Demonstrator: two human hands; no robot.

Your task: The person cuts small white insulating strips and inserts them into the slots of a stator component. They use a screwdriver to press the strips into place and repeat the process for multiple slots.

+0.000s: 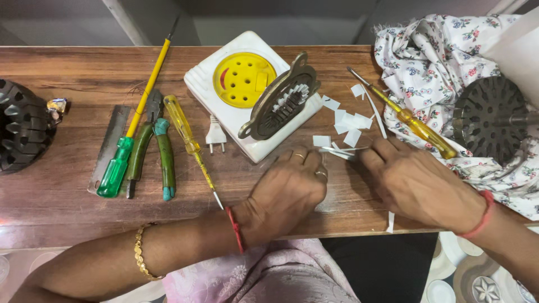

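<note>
My left hand [289, 191] rests knuckles-up on the wooden table [67, 219], its fingers closed near thin white paper strips [337, 150]. My right hand [418, 182] lies beside it, fingertips pinching the same strips. Both hands meet at the strips; what exactly each grips is partly hidden. Small white paper pieces [351, 120] are scattered just beyond. A white square box with a yellow perforated disc [242, 78] sits behind, with a dark metal end plate [283, 101] leaning on it.
Left of the hands lie a yellow screwdriver [191, 146], green-handled pliers [157, 151], a long green-handled screwdriver [132, 126], a metal file [109, 146] and a white plug [215, 134]. A dark motor part [22, 126] sits far left. Floral cloth [449, 62] holds a rotor [488, 118] and yellow screwdriver [415, 126].
</note>
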